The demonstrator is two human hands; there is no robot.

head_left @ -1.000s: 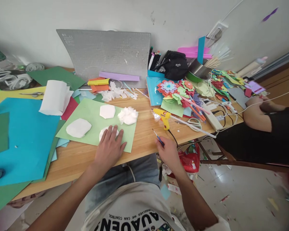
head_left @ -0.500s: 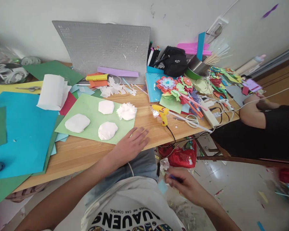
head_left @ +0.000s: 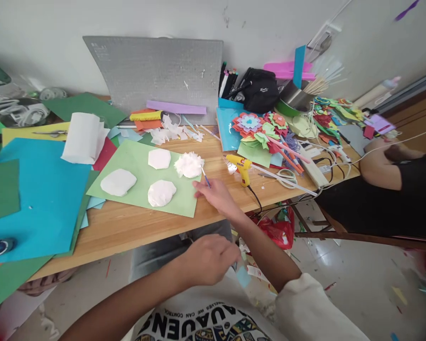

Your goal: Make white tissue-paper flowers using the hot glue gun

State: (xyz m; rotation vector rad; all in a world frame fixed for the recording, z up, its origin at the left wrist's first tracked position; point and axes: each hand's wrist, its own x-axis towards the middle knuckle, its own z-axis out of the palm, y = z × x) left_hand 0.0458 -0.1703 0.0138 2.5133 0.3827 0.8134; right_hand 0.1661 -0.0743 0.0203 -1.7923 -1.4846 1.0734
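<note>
My right hand is over the table at the right edge of the light green sheet. Its fingers are closed around a thin blue stick with a pale tip, whose exact kind I cannot tell. The tip points at a ruffled white paper flower on the sheet. Beside the flower lie several flat white paper stacks with cut edges. My left hand is above my lap, in front of the table edge, fingers curled in; whatever they hold, if anything, is hidden.
A yellow glue gun with its cord lies right of my hand, near scissors. Layered paper flowers, a power strip and a grey cutting mat stand behind. At right sits another person.
My right hand has risen from beside my lap to the table, bringing the blue stick to the ruffled flower. My left hand has left the table edge, moved down and curled its fingers.
</note>
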